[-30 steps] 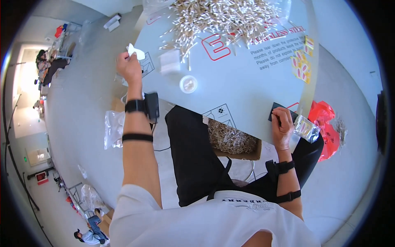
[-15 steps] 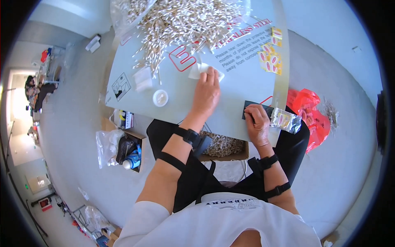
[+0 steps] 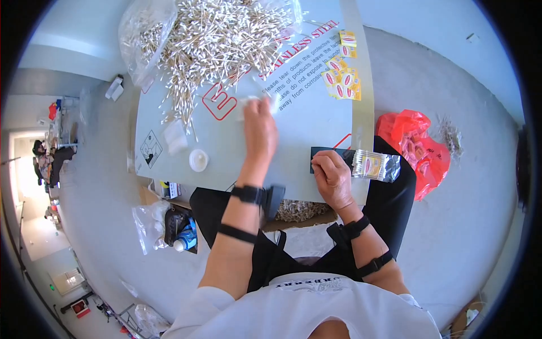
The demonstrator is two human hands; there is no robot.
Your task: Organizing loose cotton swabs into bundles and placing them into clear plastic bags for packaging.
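Note:
My left hand (image 3: 261,133) is over the tabletop, its fingers pressed together on a thin white sheet (image 3: 247,105); both are smeared by motion. My right hand (image 3: 334,179) rests near the table's front right edge, fingers curled over a dark flat piece (image 3: 317,153). Whatever its fingertips grip is hidden. Beside its knuckles lies a clear pack of cotton swabs (image 3: 372,164) with a yellow label. Loose cotton swabs (image 3: 217,48) form a big heap at the back. A folded white pad (image 3: 175,137) and a small round white tub (image 3: 199,160) sit to the left.
Yellow labels (image 3: 342,83) lie along the table's right side. A clear plastic bag (image 3: 145,39) borders the heap. A red bag (image 3: 415,150) sits on the right. Under the table's front edge stands a box of swabs (image 3: 304,211); a blue bottle (image 3: 187,233) is at lower left.
The whole view has shifted, moving the table leftward in the picture. My left hand has moved slightly farther across the table with the white sheet. My right hand keeps its place beside the pack.

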